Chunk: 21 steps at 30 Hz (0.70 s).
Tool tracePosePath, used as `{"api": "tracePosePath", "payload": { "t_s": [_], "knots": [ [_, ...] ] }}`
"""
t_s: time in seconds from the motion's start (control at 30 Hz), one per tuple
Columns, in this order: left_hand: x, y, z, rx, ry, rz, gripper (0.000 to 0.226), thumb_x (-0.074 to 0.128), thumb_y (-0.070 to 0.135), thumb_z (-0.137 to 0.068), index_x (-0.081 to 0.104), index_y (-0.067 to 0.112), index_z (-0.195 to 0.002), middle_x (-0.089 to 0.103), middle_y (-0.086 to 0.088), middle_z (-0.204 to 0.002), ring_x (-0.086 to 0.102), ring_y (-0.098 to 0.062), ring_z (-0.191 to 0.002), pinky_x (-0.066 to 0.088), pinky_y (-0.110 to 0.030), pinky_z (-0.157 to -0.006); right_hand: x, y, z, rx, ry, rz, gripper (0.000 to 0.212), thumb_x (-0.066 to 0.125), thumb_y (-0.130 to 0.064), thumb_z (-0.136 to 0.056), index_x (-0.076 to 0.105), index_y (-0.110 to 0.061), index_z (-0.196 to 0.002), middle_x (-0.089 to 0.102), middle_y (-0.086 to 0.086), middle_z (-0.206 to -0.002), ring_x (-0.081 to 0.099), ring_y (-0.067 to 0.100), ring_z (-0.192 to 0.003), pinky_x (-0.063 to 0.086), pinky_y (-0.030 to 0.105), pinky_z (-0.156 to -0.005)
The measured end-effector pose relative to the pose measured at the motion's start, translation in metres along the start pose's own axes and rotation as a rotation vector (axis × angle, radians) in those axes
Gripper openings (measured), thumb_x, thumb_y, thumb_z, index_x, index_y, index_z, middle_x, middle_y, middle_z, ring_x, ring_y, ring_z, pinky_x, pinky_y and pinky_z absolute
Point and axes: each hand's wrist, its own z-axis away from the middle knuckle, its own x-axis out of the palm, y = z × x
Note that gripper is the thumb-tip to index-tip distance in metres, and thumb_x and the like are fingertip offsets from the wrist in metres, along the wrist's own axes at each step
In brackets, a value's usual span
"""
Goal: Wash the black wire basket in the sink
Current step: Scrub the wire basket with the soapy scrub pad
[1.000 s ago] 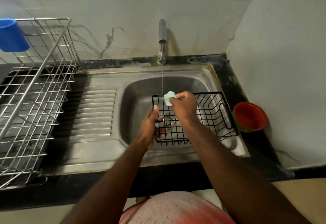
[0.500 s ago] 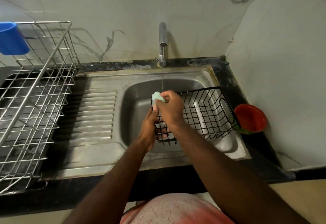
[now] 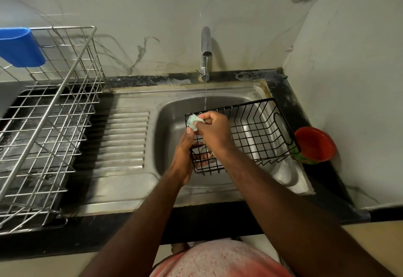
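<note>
Left hand [image 3: 184, 146] grips basket [image 3: 257, 133] end; right hand [image 3: 214, 131] pinches scrubber [image 3: 193, 122].

one black wire basket [image 3: 257, 128], two hands [image 3: 214, 129], one tap [image 3: 206, 45]

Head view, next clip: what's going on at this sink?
A person is washing a black wire basket in the steel sink. The left hand grips the basket's left end, holding it tilted over the basin. The right hand pinches a pale green scrubber against the basket's upper left corner. A thin stream runs from the tap onto that spot. A red bowl sits on the counter to the right.
</note>
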Motion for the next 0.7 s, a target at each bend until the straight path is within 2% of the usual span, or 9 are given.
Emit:
{"api": "tracePosePath", "payload": {
  "t_s": [0.1, 0.27, 0.33, 0.4, 0.43, 0.5, 0.6, 0.63, 0.7],
  "knots": [
    [0.0, 0.001, 0.003, -0.003, -0.02, -0.009, 0.072, 0.041, 0.073, -0.083, 0.056, 0.026, -0.135, 0.065, -0.018, -0.125, 0.068, -0.035, -0.108, 0.058, -0.037, -0.073, 0.002, -0.002, 0.001, 0.019, 0.021, -0.06, 0.014, 0.067, -0.002, -0.085, 0.067, -0.006, -0.098, 0.072, 0.008, -0.09, 0.072, 0.018, -0.079, 0.062, 0.036, -0.068],
    [-0.007, 0.0, 0.004, 0.005, -0.018, -0.014, 0.069, 0.038, 0.074, -0.087, 0.059, 0.027, -0.134, 0.068, -0.013, -0.124, 0.068, -0.035, -0.111, 0.059, -0.046, -0.082, -0.011, -0.012, 0.018, 0.05, -0.255, -0.027, 0.02, 0.065, 0.0, -0.087, 0.067, -0.006, -0.106, 0.071, 0.009, -0.091, 0.067, 0.014, -0.071, 0.057, 0.024, -0.062],
    [-0.011, 0.001, 0.004, -0.004, -0.016, 0.003, 0.063, 0.034, 0.073, -0.091, 0.07, 0.029, -0.119, 0.071, -0.012, -0.104, 0.068, -0.032, -0.1, 0.056, -0.046, -0.083, -0.021, -0.016, 0.025, 0.071, -0.367, 0.077, 0.019, 0.066, -0.001, -0.087, 0.068, -0.007, -0.105, 0.071, 0.009, -0.089, 0.064, 0.016, -0.068, 0.055, 0.029, -0.064],
    [-0.012, 0.004, 0.004, -0.022, -0.059, 0.048, 0.064, 0.026, 0.066, -0.099, 0.08, 0.031, -0.091, 0.066, -0.006, -0.075, 0.061, -0.022, -0.072, 0.048, -0.033, -0.067, -0.027, -0.018, 0.03, 0.107, -0.471, 0.129, 0.018, 0.067, 0.001, -0.085, 0.068, -0.006, -0.101, 0.071, 0.016, -0.093, 0.064, 0.02, -0.067, 0.055, 0.034, -0.065],
    [-0.012, 0.005, 0.004, -0.03, -0.076, 0.058, 0.066, 0.024, 0.062, -0.101, 0.08, 0.035, -0.08, 0.065, -0.004, -0.069, 0.058, -0.018, -0.063, 0.044, -0.031, -0.062, -0.029, -0.018, 0.032, 0.112, -0.521, 0.158, 0.016, 0.067, 0.003, -0.085, 0.068, -0.005, -0.099, 0.07, 0.018, -0.095, 0.064, 0.02, -0.067, 0.055, 0.032, -0.063],
    [-0.01, 0.008, 0.005, -0.041, -0.078, 0.081, 0.051, 0.034, 0.061, -0.098, 0.077, 0.044, -0.077, 0.072, -0.008, -0.081, 0.065, -0.021, -0.064, 0.051, -0.031, -0.06, -0.033, -0.02, 0.035, 0.078, -0.623, 0.297, 0.015, 0.067, 0.003, -0.085, 0.068, -0.005, -0.098, 0.069, 0.016, -0.097, 0.066, 0.02, -0.072, 0.054, 0.027, -0.062],
    [-0.011, 0.009, 0.003, -0.033, -0.026, 0.137, 0.022, 0.052, 0.066, -0.088, 0.068, 0.053, -0.096, 0.065, -0.019, -0.124, 0.07, -0.036, -0.101, 0.058, -0.054, -0.084, -0.038, -0.024, 0.038, -0.016, -0.751, 0.63, 0.018, 0.072, -0.005, -0.082, 0.072, -0.012, -0.099, 0.07, 0.002, -0.094, 0.067, 0.014, -0.081, 0.055, 0.026, -0.068],
    [-0.012, 0.007, 0.001, -0.03, -0.012, 0.121, 0.021, 0.052, 0.065, -0.09, 0.066, 0.054, -0.102, 0.063, -0.019, -0.129, 0.068, -0.039, -0.108, 0.054, -0.06, -0.091, -0.038, -0.023, 0.037, -0.04, -0.773, 0.722, 0.018, 0.073, -0.008, -0.082, 0.073, -0.014, -0.099, 0.07, -0.001, -0.094, 0.067, 0.013, -0.083, 0.056, 0.028, -0.071],
    [-0.011, 0.003, 0.0, -0.032, -0.009, 0.098, 0.033, 0.05, 0.066, -0.093, 0.06, 0.05, -0.12, 0.063, -0.018, -0.13, 0.068, -0.039, -0.109, 0.056, -0.059, -0.089, -0.036, -0.022, 0.035, -0.062, -0.737, 0.796, 0.018, 0.072, -0.006, -0.082, 0.073, -0.013, -0.099, 0.071, 0.002, -0.096, 0.07, 0.016, -0.081, 0.06, 0.032, -0.073]
  ]
}}
